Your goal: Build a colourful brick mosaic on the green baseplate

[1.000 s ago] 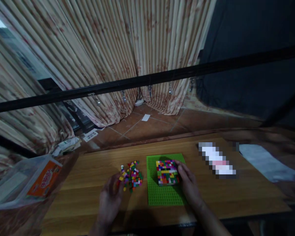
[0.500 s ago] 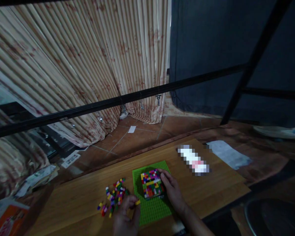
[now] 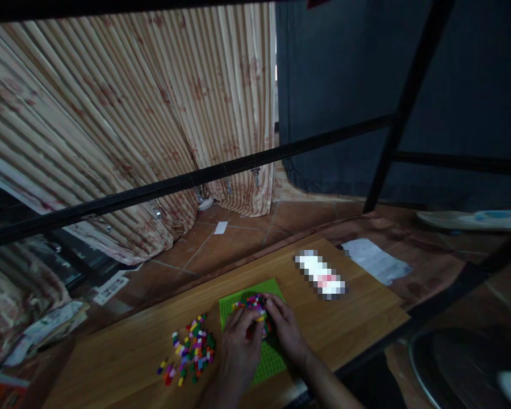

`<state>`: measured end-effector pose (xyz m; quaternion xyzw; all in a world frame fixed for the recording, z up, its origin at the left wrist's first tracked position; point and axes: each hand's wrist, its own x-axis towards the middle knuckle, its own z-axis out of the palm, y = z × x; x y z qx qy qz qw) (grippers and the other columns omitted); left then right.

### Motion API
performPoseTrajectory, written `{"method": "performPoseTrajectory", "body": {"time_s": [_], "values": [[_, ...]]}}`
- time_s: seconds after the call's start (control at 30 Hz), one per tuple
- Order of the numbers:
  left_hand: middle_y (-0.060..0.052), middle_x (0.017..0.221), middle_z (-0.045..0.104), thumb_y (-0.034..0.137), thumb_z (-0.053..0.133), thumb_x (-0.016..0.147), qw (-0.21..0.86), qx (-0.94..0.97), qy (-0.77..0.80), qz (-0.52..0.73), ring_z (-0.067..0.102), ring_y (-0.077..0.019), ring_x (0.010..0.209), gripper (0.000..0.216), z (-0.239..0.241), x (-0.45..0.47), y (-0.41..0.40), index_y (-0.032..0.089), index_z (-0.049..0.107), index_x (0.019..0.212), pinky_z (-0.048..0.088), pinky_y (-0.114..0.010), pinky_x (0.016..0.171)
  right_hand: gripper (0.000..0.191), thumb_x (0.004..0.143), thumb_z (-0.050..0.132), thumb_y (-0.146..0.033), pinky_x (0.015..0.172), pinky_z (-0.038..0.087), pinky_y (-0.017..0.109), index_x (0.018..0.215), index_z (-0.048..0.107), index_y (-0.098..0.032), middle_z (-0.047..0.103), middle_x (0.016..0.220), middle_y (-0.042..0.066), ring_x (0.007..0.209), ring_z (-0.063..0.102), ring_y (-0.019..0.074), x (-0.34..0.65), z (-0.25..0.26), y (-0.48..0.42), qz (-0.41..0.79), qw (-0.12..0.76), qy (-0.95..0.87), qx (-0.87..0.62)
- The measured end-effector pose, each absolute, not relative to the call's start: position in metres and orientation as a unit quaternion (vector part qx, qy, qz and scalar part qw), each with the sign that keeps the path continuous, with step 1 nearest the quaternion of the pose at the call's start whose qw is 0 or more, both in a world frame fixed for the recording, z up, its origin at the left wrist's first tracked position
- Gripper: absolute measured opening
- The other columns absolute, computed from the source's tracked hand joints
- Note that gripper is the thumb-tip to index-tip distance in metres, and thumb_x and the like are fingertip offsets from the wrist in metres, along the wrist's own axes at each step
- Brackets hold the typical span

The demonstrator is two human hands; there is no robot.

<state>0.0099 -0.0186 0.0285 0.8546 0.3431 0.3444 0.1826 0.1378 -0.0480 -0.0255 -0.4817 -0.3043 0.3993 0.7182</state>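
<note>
A green studded baseplate (image 3: 269, 368) lies on the wooden table. On its upper part sits a block of many-coloured toy bricks (image 3: 254, 301), partly covered by my hands. My right hand (image 3: 286, 326) grips the block's right side, thumb and fingers curled against it. From the left, my left hand (image 3: 242, 335) reaches over the block with its fingertips pinched together at the top face. A yellow toy brick (image 3: 260, 319) shows at those fingertips; whether it touches the bricks below is hidden. Loose small bricks (image 3: 200, 346) lie scattered left of the baseplate.
A pixelated bright object (image 3: 321, 274) lies on the table (image 3: 123, 352) at the right. Beyond the table's right end is a white sheet (image 3: 375, 260). A black metal bar (image 3: 238, 167) crosses in front of the curtains (image 3: 153, 113).
My left hand has moved right and up, carrying the yellow brick from beside the loose bricks to the block. My right hand stays at the block. The whole view has shifted slightly.
</note>
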Motion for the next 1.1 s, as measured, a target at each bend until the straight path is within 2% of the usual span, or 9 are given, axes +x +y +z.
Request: {"method": "performPoseTrajectory", "body": {"time_s": [0.17, 0.53, 0.8, 1.1], "values": [[-0.004, 0.089, 0.072, 0.022, 0.050, 0.090, 0.147, 0.868, 0.311, 0.357, 0.066, -0.0192, 0.084, 0.018, 0.031, 0.016, -0.010, 0.024, 0.068, 0.093, 0.052, -0.033, 0.075, 0.042, 0.080, 0.063, -0.058, 0.094, 0.044, 0.036, 0.101, 0.072, -0.023, 0.071, 0.101, 0.006, 0.099, 0.063, 0.0227, 0.138, -0.025, -0.047, 0.400, 0.722, -0.303, -0.477], [-0.002, 0.089, 0.075, 0.023, 0.051, 0.091, 0.097, 0.875, 0.325, 0.345, 0.065, -0.0206, 0.082, 0.020, 0.026, 0.010, -0.023, 0.026, 0.070, 0.093, 0.044, -0.038, 0.077, 0.042, 0.081, 0.061, -0.059, 0.090, 0.046, 0.035, 0.101, 0.073, -0.024, 0.071, 0.098, 0.005, 0.098, 0.062, 0.0226, 0.138, -0.023, -0.050, 0.396, 0.718, -0.297, -0.490], [-0.001, 0.092, 0.074, 0.026, 0.055, 0.091, 0.110, 0.849, 0.353, 0.376, 0.063, -0.0208, 0.087, 0.019, 0.020, 0.009, -0.026, 0.029, 0.073, 0.092, 0.042, -0.039, 0.083, 0.043, 0.081, 0.061, -0.058, 0.091, 0.044, 0.036, 0.103, 0.072, -0.023, 0.071, 0.105, 0.006, 0.099, 0.062, 0.0229, 0.141, -0.027, -0.049, 0.403, 0.709, -0.301, -0.495], [-0.001, 0.085, 0.074, 0.027, 0.055, 0.090, 0.146, 0.848, 0.360, 0.362, 0.062, -0.0209, 0.084, 0.018, 0.020, 0.015, -0.028, 0.029, 0.073, 0.088, 0.039, -0.043, 0.088, 0.042, 0.081, 0.061, -0.058, 0.092, 0.045, 0.035, 0.102, 0.073, -0.024, 0.071, 0.104, 0.005, 0.099, 0.063, 0.0218, 0.140, -0.025, -0.050, 0.400, 0.711, -0.298, -0.496]]}}
